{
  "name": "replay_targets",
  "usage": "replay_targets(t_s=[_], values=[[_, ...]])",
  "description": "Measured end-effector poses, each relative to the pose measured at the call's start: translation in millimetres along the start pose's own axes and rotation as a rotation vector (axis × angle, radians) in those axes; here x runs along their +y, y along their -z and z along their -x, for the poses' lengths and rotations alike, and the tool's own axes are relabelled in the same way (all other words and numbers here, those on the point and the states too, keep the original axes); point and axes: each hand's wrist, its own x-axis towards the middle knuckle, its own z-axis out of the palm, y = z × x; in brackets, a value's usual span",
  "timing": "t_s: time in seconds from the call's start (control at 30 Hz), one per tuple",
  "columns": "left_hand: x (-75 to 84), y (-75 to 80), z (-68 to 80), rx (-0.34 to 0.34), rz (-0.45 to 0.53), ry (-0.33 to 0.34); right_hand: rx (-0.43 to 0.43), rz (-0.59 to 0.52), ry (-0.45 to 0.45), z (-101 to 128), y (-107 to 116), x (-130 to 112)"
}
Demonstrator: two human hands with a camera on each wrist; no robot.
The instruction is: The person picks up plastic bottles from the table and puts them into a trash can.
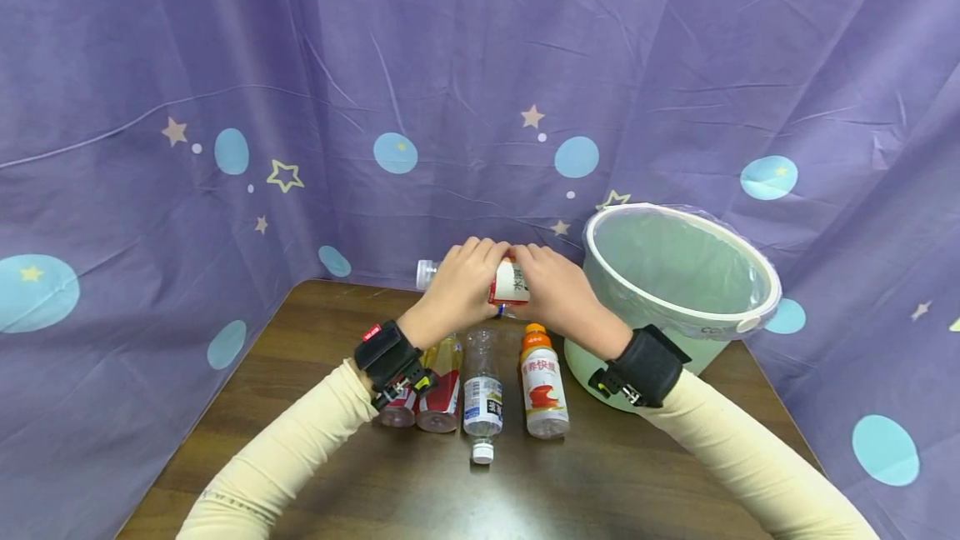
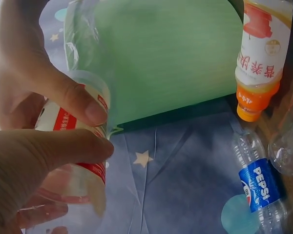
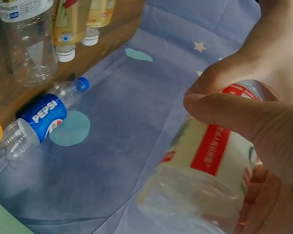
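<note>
Two hands, left hand (image 1: 457,290) and right hand (image 1: 551,290), fingers clamped on a clear plastic bottle with red-and-white label (image 1: 510,282), just left of the pale green plastic bucket (image 1: 678,307), above the dark wooden surface (image 1: 360,473).

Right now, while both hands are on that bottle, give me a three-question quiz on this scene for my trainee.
1. True or false: both the left hand and the right hand grip the red-and-white labelled bottle.
2. Which bottle on the table has an orange cap? A) the Pepsi bottle B) the orange-capped bottle nearest the green bin C) the clear bottle with a white cap
3. Fill in: the held bottle's cap end points toward the person's ____.

Key: 1 true; 2 B; 3 left.
</note>
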Motion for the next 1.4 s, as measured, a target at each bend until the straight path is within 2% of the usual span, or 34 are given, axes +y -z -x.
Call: replay_targets(t_s=[0.2, 0.53, 0.8, 1.0, 1.2, 1.4], values=[[2.6, -0.8, 1.8, 0.001, 0.028, -0.001, 0.0, 0.098, 0.03, 0, -4, 3], [-3.9, -4.6, 8.9, -0.008, 0.0, 0.021, -0.031, 0.125, 0.101, -3, 7, 11], [-16.5, -5.4, 18.7, 0.056, 0.013, 0.033, -0.185, 0.181, 0.133, -7, 35, 25], [-25.0, -8.1, 25.6, 0.1, 0.04, 0.061, -0.263, 0.196, 0.141, -8, 61, 43], [-29.9, -11.0, 32.3, 0.097, 0.068, 0.12, -0.287, 0.254, 0.135, -8, 84, 60], [-37.4, -17.0, 42.2, 0.051, 0.092, 0.17, -0.276, 0.223, 0.104, -9, 108, 79]])
